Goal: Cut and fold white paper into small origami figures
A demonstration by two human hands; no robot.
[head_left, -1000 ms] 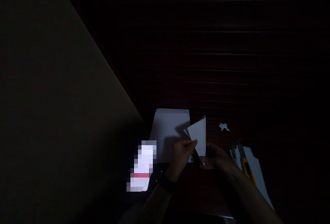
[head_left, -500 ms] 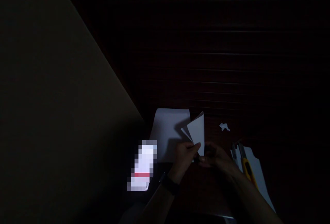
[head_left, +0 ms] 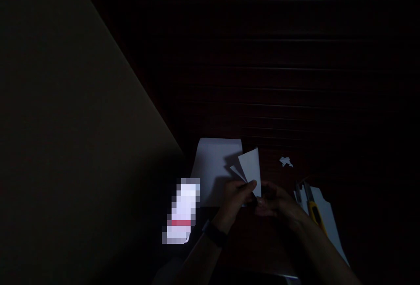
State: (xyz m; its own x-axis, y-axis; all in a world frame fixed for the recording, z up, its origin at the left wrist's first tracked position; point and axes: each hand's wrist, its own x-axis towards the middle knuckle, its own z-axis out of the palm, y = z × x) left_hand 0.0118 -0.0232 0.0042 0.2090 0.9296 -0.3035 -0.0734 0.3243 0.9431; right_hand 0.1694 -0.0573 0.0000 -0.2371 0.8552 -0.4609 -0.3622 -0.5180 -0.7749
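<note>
A folded sheet of white paper (head_left: 250, 164) is held up above the dark table, its upper layers fanned apart at the left. My left hand (head_left: 235, 195) grips its lower part, the thumb lying across the front and the fingers behind. At the bottom corner my right hand (head_left: 275, 202) pinches the paper's lower edge between thumb and fingers; the dim light blurs the exact contact. Behind and left of the hands, a larger white sheet (head_left: 210, 167) lies flat and catches their shadow.
A glowing phone screen (head_left: 182, 210), pixelated, is at the left. A small crumpled piece of paper (head_left: 286, 161) lies at the right. Nearer, a yellow utility knife (head_left: 315, 215) rests on white paper (head_left: 333, 221) beside a dark-handled tool (head_left: 298, 192). A wall (head_left: 82, 123) rises on the left.
The folded paper has tilted a little and its top has dropped slightly, with its layers parted more at the left. My right hand has shifted slightly right at the lower corner.
</note>
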